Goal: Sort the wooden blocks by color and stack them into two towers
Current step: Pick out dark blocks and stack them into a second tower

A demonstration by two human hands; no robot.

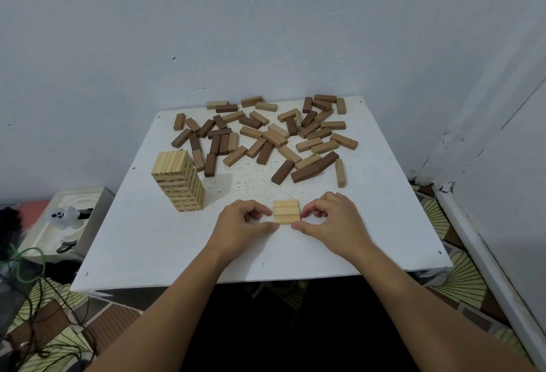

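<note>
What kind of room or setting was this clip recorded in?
Probably a corner of a home room, not a lab or workshop. A small white table stands against plain painted walls, on a patterned tiled floor, with loose cables and household clutter at the left.

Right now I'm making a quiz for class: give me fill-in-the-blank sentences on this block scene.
1. The tall tower stands to the ____ of the small stack.
2. The left hand and right hand flank the small ____.
3. The loose blocks lie on a ____ table.

Answers: left; stack; white
</note>
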